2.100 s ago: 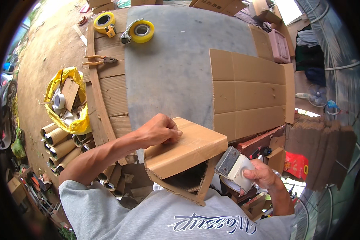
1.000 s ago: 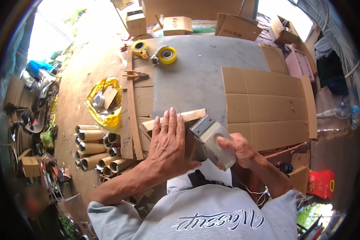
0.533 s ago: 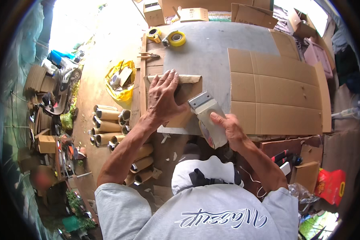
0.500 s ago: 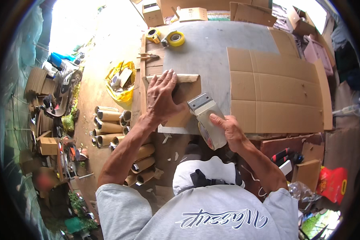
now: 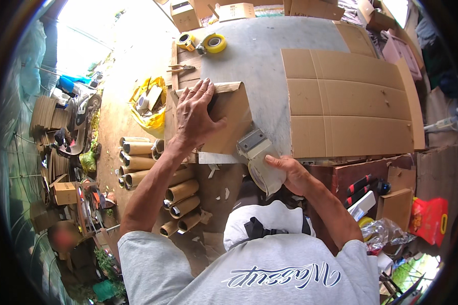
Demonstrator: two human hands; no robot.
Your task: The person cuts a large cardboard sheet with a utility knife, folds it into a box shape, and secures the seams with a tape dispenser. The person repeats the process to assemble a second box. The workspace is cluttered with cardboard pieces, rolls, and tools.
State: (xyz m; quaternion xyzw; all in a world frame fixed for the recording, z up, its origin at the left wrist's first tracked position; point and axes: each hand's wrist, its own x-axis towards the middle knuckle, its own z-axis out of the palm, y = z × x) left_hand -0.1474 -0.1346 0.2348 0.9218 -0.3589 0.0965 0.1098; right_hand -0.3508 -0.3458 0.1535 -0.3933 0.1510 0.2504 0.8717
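Note:
My left hand (image 5: 196,109) lies with its fingers stretched flat over a brown cardboard piece (image 5: 234,114) at the near left corner of the table. That piece has a pale folded upper edge, and a dark gap shows beside my fingers. In my right hand (image 5: 292,175) is a pale hand-held tool (image 5: 266,162) with a bolted metal plate at its head. The tool's head is close to the cardboard's near right corner; whether they touch I cannot tell. My right thumb lies along the tool's side, and the other fingers are mostly hidden behind it.
A large creased cardboard sheet (image 5: 351,104) covers the table's right side. Yellow tape rolls (image 5: 215,43) and pliers (image 5: 181,67) lie at the far left. Several cardboard tubes (image 5: 182,190) are stacked on the floor, below a yellow bag (image 5: 150,117).
The tool in my right hand has turned and now shows a different side, its head closer to the cardboard's near right corner. My left hand stays on the cardboard. The whole view has shifted slightly.

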